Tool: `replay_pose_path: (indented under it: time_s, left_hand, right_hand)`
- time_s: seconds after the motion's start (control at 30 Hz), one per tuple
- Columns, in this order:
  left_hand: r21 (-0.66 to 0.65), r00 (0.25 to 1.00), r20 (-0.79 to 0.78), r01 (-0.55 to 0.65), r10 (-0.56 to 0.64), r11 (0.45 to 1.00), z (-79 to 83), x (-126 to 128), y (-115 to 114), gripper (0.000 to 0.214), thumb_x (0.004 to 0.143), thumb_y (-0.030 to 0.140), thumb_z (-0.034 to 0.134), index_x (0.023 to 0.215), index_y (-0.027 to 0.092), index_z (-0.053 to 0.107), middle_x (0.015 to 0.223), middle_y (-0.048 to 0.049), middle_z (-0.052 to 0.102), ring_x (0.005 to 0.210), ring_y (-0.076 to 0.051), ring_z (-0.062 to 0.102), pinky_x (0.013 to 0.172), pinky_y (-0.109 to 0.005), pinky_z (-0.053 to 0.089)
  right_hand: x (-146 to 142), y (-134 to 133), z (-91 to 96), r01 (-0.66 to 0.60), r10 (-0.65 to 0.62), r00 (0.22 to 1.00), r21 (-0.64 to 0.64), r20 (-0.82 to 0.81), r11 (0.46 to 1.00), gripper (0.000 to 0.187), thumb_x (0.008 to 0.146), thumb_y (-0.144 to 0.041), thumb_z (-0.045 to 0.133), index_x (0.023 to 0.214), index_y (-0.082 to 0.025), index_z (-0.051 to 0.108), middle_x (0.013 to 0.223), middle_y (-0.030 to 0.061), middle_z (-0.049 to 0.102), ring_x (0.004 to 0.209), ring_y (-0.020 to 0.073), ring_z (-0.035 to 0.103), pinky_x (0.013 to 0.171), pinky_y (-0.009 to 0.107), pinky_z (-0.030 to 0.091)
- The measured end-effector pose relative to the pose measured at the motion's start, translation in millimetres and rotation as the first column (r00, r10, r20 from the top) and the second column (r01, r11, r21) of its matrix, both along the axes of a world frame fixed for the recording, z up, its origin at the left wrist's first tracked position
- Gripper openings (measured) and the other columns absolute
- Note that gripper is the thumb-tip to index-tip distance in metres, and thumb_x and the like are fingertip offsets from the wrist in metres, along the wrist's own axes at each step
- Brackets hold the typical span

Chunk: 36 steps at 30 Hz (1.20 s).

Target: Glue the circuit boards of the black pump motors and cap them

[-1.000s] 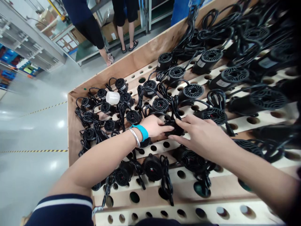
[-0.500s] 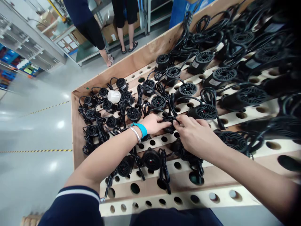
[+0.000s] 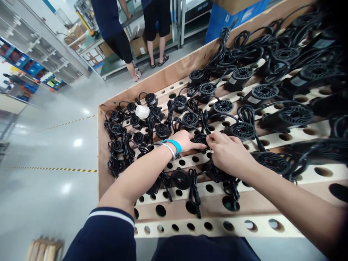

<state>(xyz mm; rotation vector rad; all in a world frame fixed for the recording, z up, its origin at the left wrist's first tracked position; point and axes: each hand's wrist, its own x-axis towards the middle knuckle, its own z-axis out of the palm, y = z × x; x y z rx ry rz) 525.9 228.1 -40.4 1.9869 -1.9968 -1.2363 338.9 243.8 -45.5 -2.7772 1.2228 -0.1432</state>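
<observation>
Both my hands meet over one small black pump [image 3: 201, 139] standing in a perforated wooden rack [image 3: 217, 226] inside a big wooden crate [image 3: 101, 170]. My left hand [image 3: 187, 141], with a blue band and a silver bangle on its wrist, lies against the pump's left side with a finger stretched along it. My right hand [image 3: 228, 152] has its fingers curled and pinched on the pump's black cord at the top. Many more black pumps with coiled cords [image 3: 194, 186] fill the rows around them.
A white plastic cap [image 3: 142, 111] sits among the pumps at the far left of the crate. Two people stand [image 3: 119, 36] by a bench and shelves beyond the crate. Yellow-black floor tape [image 3: 54, 169] runs to the left. A wooden pallet corner [image 3: 43, 250] shows at bottom left.
My right hand went from lying flat with fingers stretched out to curled and pinching at the pump. The camera view shifted, so the crate sits further right in the picture.
</observation>
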Motion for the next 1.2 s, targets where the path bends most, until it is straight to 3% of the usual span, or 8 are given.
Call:
replay_pose_path:
  time_s: [0.13, 0.23, 0.33, 0.43, 0.63, 0.8, 0.97, 1.2]
  left_hand:
    - [-0.021, 0.984, 0.174, -0.031, 0.034, 0.999, 20.1, -14, 14, 0.049, 0.069, 0.065, 0.068, 0.059, 0.018, 0.06, 0.06, -0.0044, 0.058, 0.063, -0.02, 0.056, 0.056, -0.03, 0.04]
    - [-0.271, 0.952, 0.288, -0.026, 0.107, 0.962, 36.9, -38, 46, 0.04, 0.081, 0.05, 0.059, 0.091, 0.013, 0.068, 0.099, -0.016, 0.068, 0.095, -0.03, 0.062, 0.077, -0.037, 0.051]
    - [-0.47, 0.954, 0.294, 0.094, 0.055, 0.878, 35.7, -65, 79, 0.054, 0.081, 0.033, 0.053, 0.126, 0.002, 0.053, 0.136, -0.0222, 0.052, 0.127, -0.03, 0.049, 0.107, -0.037, 0.04]
    - [-0.424, 0.935, 0.347, 0.089, 0.071, 0.901, 21.9, -86, 96, 0.086, 0.074, 0.039, 0.059, 0.14, -0.009, 0.033, 0.151, -0.0277, 0.033, 0.143, -0.033, 0.029, 0.119, -0.038, 0.024]
    - [-0.369, 0.88, 0.4, -0.102, 0.257, 0.924, 17.1, -119, 101, 0.113, 0.066, 0.071, 0.055, 0.146, -0.005, 0.027, 0.156, -0.024, 0.026, 0.147, -0.032, 0.02, 0.122, -0.036, 0.016]
    - [-0.309, 0.847, 0.406, -0.227, 0.344, 0.923, 26.4, -141, 94, 0.118, 0.065, 0.075, 0.051, 0.145, -0.008, 0.027, 0.154, -0.0253, 0.028, 0.146, -0.036, 0.021, 0.122, -0.043, 0.014]
    - [-0.325, 0.822, 0.442, -0.228, 0.36, 0.918, 32.4, -150, 89, 0.12, 0.06, 0.078, 0.055, 0.143, -0.007, 0.035, 0.152, -0.025, 0.032, 0.143, -0.038, 0.025, 0.121, -0.046, 0.014]
    - [-0.331, 0.788, 0.49, -0.226, 0.372, 0.916, 39.8, -152, 84, 0.121, 0.059, 0.079, 0.06, 0.14, -0.008, 0.04, 0.148, -0.0286, 0.038, 0.139, -0.038, 0.033, 0.118, -0.046, 0.02]
  right_hand:
    - [2, 3, -0.5, -0.001, 0.002, 1.0, -0.036, 0.013, 0.999, 0.033, 0.082, -0.004, 0.036, 0.101, -0.009, 0.062, 0.105, 0.0163, 0.058, 0.096, 0.0233, 0.055, 0.078, 0.034, 0.035]
    - [-4, 0, -1.2, -0.055, 0.056, 0.998, -0.051, 0.032, 0.997, 0.034, 0.082, -0.001, 0.036, 0.097, -0.013, 0.063, 0.106, 0.0152, 0.058, 0.094, 0.0206, 0.056, 0.073, 0.031, 0.034]
    - [-11, -5, -0.7, -0.164, 0.166, 0.985, -0.049, 0.039, 0.985, 0.029, 0.082, -0.004, 0.039, 0.093, -0.015, 0.064, 0.105, 0.0153, 0.058, 0.086, 0.0195, 0.057, 0.068, 0.03, 0.035]
    - [-18, -12, 0.9, -0.29, 0.292, 0.956, -0.05, 0.036, 0.956, 0.031, 0.084, -0.005, 0.036, 0.095, -0.011, 0.064, 0.104, 0.0172, 0.058, 0.078, 0.0178, 0.057, 0.064, 0.03, 0.037]
    - [-26, -31, -7.7, -0.489, 0.494, 0.87, -0.123, 0.006, 0.863, 0.027, 0.081, -0.012, 0.045, 0.095, -0.013, 0.068, 0.125, 0.0217, 0.055, 0.104, 0.0289, 0.056, 0.073, 0.038, 0.044]
    - [-25, -40, -11.8, -0.599, 0.602, 0.798, -0.141, -0.03, 0.788, 0.026, 0.081, -0.014, 0.046, 0.095, -0.011, 0.068, 0.114, 0.0183, 0.06, 0.095, 0.0272, 0.058, 0.073, 0.04, 0.048]
    - [-26, -39, -1.2, -0.602, 0.6, 0.798, -0.056, -0.05, 0.796, 0.029, 0.083, -0.01, 0.038, 0.079, -0.016, 0.066, 0.101, 0.0161, 0.062, 0.091, 0.029, 0.057, 0.084, 0.051, 0.044]
    - [-27, -37, 10.7, -0.586, 0.586, 0.81, 0.022, -0.024, 0.81, 0.027, 0.085, -0.012, 0.043, 0.095, -0.018, 0.067, 0.121, 0.0162, 0.059, 0.106, 0.0329, 0.054, 0.089, 0.054, 0.043]
